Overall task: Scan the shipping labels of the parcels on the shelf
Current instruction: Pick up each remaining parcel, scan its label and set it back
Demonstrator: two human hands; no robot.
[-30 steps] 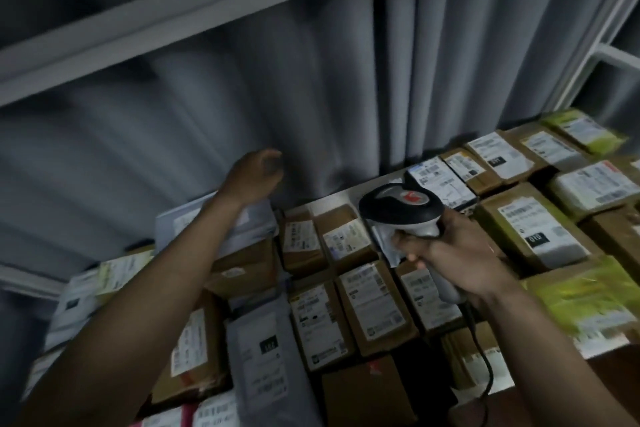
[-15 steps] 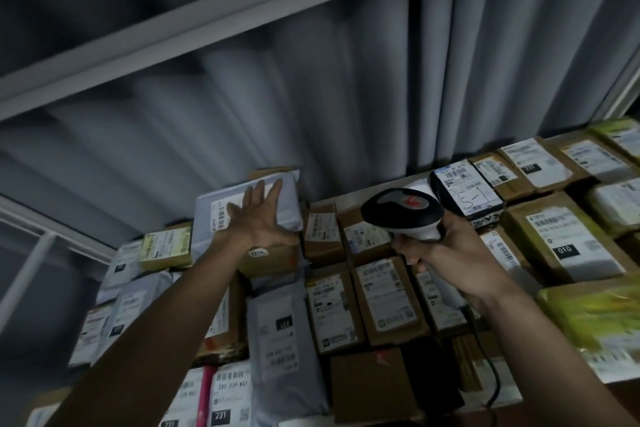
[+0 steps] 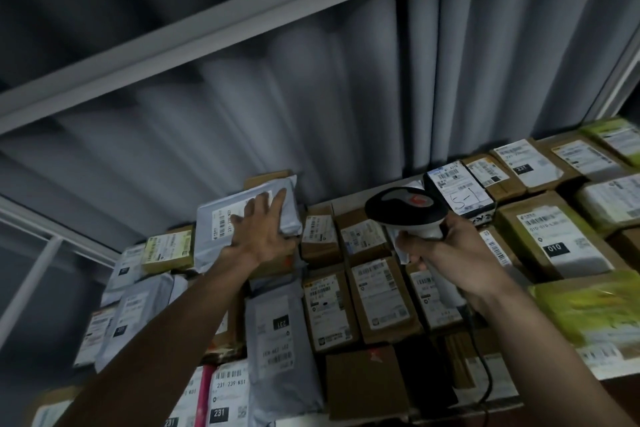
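Now my left hand (image 3: pixel 258 236) has come down flat, fingers straight, onto the grey mailer (image 3: pixel 221 222) atop the shelf's back parcels; my right hand (image 3: pixel 446 253) grasps the scanner (image 3: pixel 405 210), ready for its label.

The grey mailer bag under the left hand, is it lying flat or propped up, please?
Propped up: the grey mailer bag tilts atop other parcels, its label facing the camera, with the left hand flat on it.

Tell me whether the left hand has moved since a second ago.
Yes. The left hand has come down from the curtain and lies flat on the grey mailer's label; the parcels show the camera shifted too.
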